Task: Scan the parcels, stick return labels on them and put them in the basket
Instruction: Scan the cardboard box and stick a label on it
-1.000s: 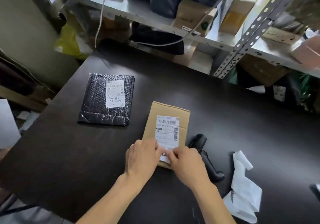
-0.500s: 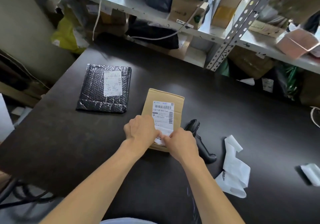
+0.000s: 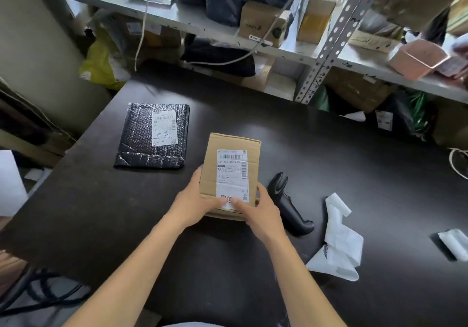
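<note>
Two hands hold one cardboard box (image 3: 231, 172) near the middle of the dark table (image 3: 329, 149); the left hand (image 3: 196, 201) grasps its left side with the fingers along the edge and the thumb lying on the top face, and the right hand (image 3: 258, 209) grasps its right near corner, the thumb pressing on the low end of the white label (image 3: 231, 174). The label is stuck on the top of the box and carries barcodes; its near end is partly covered by both thumbs. Whether the box rests on the table or is raised a little, I cannot tell.

To the far left of the box, apart from it, lies a black bubble mailer (image 3: 152, 136) flat on the table, with its own white label (image 3: 164, 128). Just to the right of the box lies a black handheld scanner (image 3: 288, 205) on its side, close to the right hand but not touching it. Farther right are crumpled white backing papers (image 3: 339, 243), and one more white strip (image 3: 454, 243) at the right edge. Behind the table stands a metal shelf (image 3: 329, 48) full of boxes and bags.
</note>
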The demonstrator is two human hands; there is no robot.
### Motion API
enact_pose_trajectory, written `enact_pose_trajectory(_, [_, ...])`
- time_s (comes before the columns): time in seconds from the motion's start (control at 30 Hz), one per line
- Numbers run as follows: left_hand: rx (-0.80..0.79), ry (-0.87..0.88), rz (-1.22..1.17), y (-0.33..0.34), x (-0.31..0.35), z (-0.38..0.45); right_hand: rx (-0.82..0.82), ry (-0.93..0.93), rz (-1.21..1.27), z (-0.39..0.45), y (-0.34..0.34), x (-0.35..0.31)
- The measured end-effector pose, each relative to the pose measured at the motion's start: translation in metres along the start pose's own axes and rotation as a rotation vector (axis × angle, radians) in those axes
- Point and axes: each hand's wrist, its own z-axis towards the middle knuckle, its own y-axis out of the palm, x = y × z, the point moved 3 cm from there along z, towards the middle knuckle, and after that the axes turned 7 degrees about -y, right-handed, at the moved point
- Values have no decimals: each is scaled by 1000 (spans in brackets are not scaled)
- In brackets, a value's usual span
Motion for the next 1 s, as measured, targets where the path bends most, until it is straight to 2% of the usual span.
enact_pose_trajectory(0.2, [-53,181,-7,-4,24,-19,105,-116,70,-17,-16,-10])
enact_pose_trajectory(0.37, [-74,356,30,35,77,-60,251,-193,105,-59,-79,-10])
enact_pose_trajectory(0.5, [-171,460,55,108,114,-102,394,-200,125,-118,-152,13])
enact_pose_trajectory(0.7, [-437,584,102,244,148,-182,669,-144,131,-231,-253,85])
enact_pose_trajectory(0.8, [-589,640,126,312,154,-222,794,-87,120,-290,-291,124])
enact_pose_trajectory(1.0, [-792,729,282,441,142,-294,1047,41,181,-404,-337,208])
